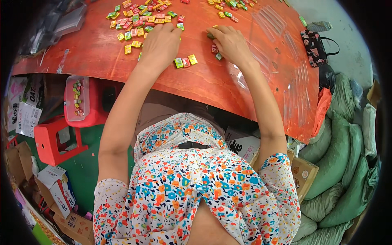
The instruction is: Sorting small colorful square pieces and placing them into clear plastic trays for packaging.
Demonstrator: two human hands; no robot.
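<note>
Small red, yellow and green boxes [139,18] lie in a loose pile across the far left of the red table [196,81]. My left hand [161,45] reaches over the pile's near right edge, back upward; its fingertips are hidden. A green box [180,26] shows beside its fingers. My right hand [230,43] is curled, with a small dark green box [210,36] at its thumb and fingertips. Just under its palm are a dark red box [214,49] and a green box [219,56]. Between my hands, a short row of three boxes [185,61] rests nearer the table edge.
Clear plastic strips [298,94] cover the table's right side, with plastic trays [71,20] at the far left. More small boxes [228,5] lie at the back. Below left stand a red stool [53,141] and a tub [77,118]. Green sacks [339,151] are piled at right.
</note>
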